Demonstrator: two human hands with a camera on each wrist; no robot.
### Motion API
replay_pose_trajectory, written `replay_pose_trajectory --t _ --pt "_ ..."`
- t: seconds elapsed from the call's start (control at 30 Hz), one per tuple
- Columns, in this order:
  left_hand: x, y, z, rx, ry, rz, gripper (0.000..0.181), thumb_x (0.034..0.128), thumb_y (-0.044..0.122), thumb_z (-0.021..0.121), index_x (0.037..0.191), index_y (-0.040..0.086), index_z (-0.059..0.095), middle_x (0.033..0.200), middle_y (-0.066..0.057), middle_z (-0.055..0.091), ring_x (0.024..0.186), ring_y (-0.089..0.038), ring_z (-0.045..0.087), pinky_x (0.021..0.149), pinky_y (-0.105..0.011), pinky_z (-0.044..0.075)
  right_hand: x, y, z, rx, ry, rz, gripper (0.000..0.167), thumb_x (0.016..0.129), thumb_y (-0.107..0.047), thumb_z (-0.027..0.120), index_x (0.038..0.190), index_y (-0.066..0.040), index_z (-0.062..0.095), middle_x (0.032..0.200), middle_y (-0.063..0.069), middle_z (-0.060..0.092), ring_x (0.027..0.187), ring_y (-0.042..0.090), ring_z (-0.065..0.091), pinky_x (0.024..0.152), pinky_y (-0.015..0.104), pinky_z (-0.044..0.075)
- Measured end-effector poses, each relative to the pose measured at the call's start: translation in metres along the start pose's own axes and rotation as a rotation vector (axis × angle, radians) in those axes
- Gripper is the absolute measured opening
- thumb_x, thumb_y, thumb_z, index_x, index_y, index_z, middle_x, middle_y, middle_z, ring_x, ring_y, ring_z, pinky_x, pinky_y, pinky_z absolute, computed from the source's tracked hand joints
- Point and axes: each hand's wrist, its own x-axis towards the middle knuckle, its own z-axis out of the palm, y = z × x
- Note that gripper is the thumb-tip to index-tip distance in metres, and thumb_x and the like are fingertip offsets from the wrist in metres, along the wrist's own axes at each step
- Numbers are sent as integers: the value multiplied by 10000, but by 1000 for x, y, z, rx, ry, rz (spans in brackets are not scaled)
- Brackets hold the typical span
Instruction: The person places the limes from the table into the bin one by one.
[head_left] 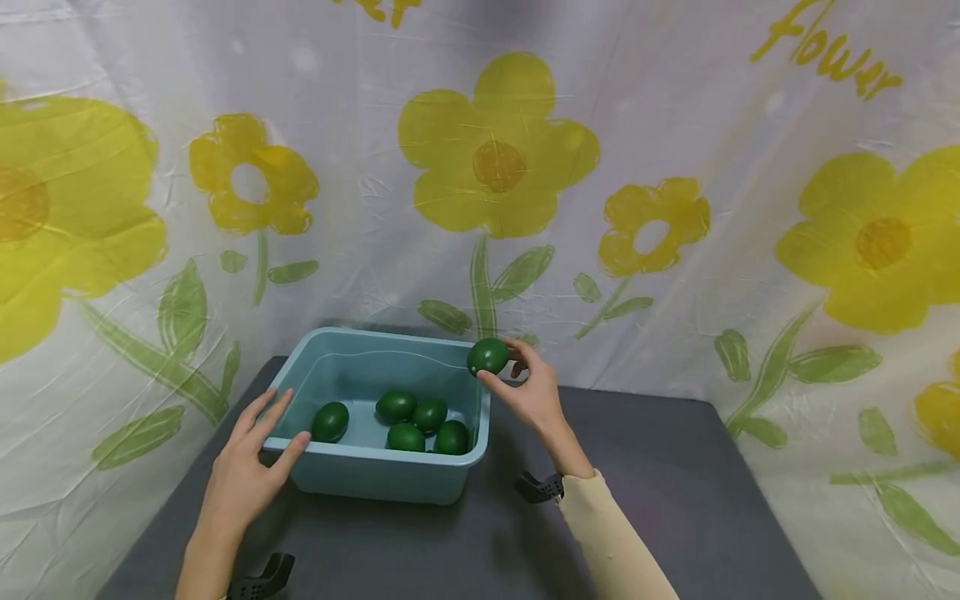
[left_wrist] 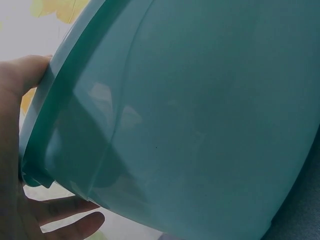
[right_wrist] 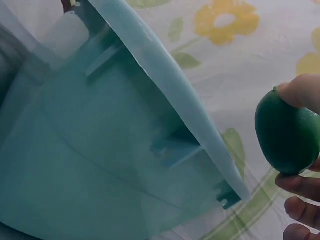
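Note:
My right hand (head_left: 534,392) pinches a glossy dark green lime (head_left: 487,356) between thumb and fingers, above the right back corner of a light blue plastic basin (head_left: 375,475). In the right wrist view the lime (right_wrist: 285,135) shows a small nub at its upper end and stands apart from the basin rim (right_wrist: 170,92). Several more limes (head_left: 405,437) lie inside, most grouped toward the right, with one lime (head_left: 330,422) on the left. At the basin's left front corner, my left hand (head_left: 243,479) touches the rim, fingers spread and thumb (left_wrist: 32,72) over the edge.
The basin stands on a dark grey table (head_left: 637,492), near its back left. Behind and at both sides hangs a white cloth (head_left: 360,208) printed with yellow flowers. Each wrist wears a black strap (head_left: 538,487).

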Motion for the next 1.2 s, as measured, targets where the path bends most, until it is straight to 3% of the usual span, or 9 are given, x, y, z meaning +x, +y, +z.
replay_pose_trajectory --t 0.2,0.53,0.77,0.87,1.03,1.2 --pt "0 3 -2 8 11 1 720 1017 391 719 1652 230 420 1681 -170 359 1362 -578 490 902 -811 421 5 -8 6 -16 -23 4 662 899 -334 851 1462 -78 615 1161 119 731 859 247 561 687 364 412" --pt "0 4 -3 16 1 -7 728 1013 384 724 1653 224 416 1682 -172 356 1367 -580 484 907 -822 412 14 -18 18 -20 -106 5 661 905 -392 829 1457 -96 618 1171 131 720 886 357 583 719 364 423" --pt "0 5 -4 13 1 -4 724 1015 400 720 1650 222 423 1680 -167 359 1378 -568 478 905 -815 417 18 -19 27 -53 -157 2 681 904 -433 817 1462 -97 615 1255 154 718 840 316 613 697 347 472" --pt "0 6 -4 10 -2 -3 721 1018 415 713 1650 219 424 1679 -168 360 1381 -564 476 905 -814 417 19 -19 29 -63 -187 20 676 903 -442 813 1460 -113 618 1286 155 710 919 350 667 745 398 530" --pt "0 6 -4 11 -7 -6 723 1019 417 712 1651 222 421 1681 -168 356 1382 -566 475 904 -814 419 19 -15 29 -115 -235 21 698 903 -485 798 1464 -112 618 1322 158 695 1180 382 666 943 542 564" --pt "-1 6 -5 9 1 2 717 1018 393 717 1651 225 423 1682 -166 357 1383 -566 474 898 -808 420 18 -12 30 -185 -268 17 722 901 -530 785 1469 -115 623 1309 148 698 1202 399 634 969 575 536"
